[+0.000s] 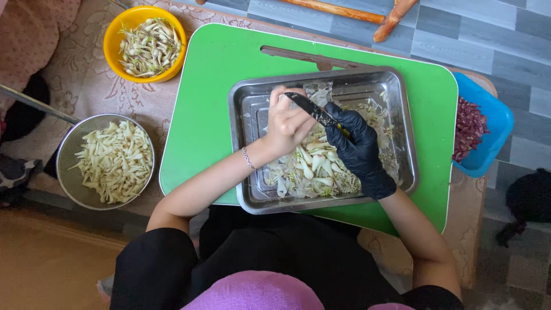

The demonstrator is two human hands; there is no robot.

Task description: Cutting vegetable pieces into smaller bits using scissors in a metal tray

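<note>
Worktop (206, 115) of bright green plastic with rounded corners and a slot handle along its far edge fills the middle of the view, resting on a patterned pink cloth (143, 103). Near the worktop's right half sits a rectangular steel tray (247, 109), its front edge reaching the worktop's near edge. Inside the tray lies a heap of pale white and green shredded vegetable pieces (313, 169), spread toward its near and right walls. Off the worktop's left edge stands a round metal sieve (68, 150) filled with pale cut strips, and beyond the far left corner a yellow bowl (117, 34) holds thin trimmings. Past the right edge a blue container (493, 123) carries dark red pieces. The right hand (359, 149), in a black glove, is closed around the handle of a dark-bladed knife (307, 105), whose blade points toward the tray's far left. The left hand (287, 123), bare with a thin bracelet at the wrist, has its fingers curled together, pinching a small pale piece right against the blade above the heap
</note>
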